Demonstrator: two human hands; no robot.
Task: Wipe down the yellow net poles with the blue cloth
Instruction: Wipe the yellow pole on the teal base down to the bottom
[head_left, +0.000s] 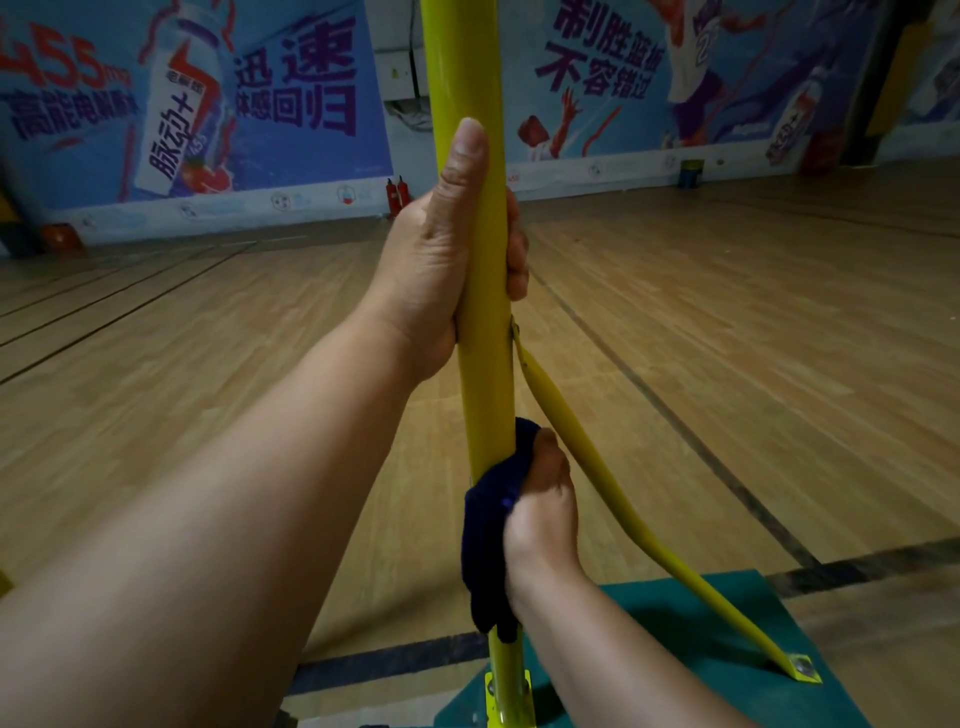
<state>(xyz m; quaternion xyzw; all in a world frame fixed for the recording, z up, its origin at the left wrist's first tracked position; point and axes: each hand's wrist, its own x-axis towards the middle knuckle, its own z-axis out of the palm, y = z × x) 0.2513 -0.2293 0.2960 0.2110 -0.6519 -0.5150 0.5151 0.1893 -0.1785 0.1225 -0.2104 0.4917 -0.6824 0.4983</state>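
The yellow net pole is standing upright on the green base plate, near that plate's left edge, and is being gripped in two places. Higher up, the left hand is wrapped around it, thumb laid straight up the front and fingers curled behind. Lower down, the blue cloth is being pressed around the pole by the right hand, whose fingers are hidden behind the cloth and pole; the cloth is being held tight enough to hug the tube.

The pole is judged to be a stiff, painted metal tube, smooth and somewhat slippery, so a full wrap of the cloth is likely to slide easily along it. It is bolted down, so it is not being lifted, only steadied. The cloth is soft and limp, and part of it is hanging loose below the hand.

A curved yellow brace is running from the pole, just below the left hand, down to the base plate's right corner, where it is being held by a bolted foot. Its upper joint is likely to block a full wrap at that point, and the right hand is lying just beside it. A yellow bracket at the pole's foot will limit travel downward. Wooden court flooring and a wall of printed banners are lying beyond, well apart.
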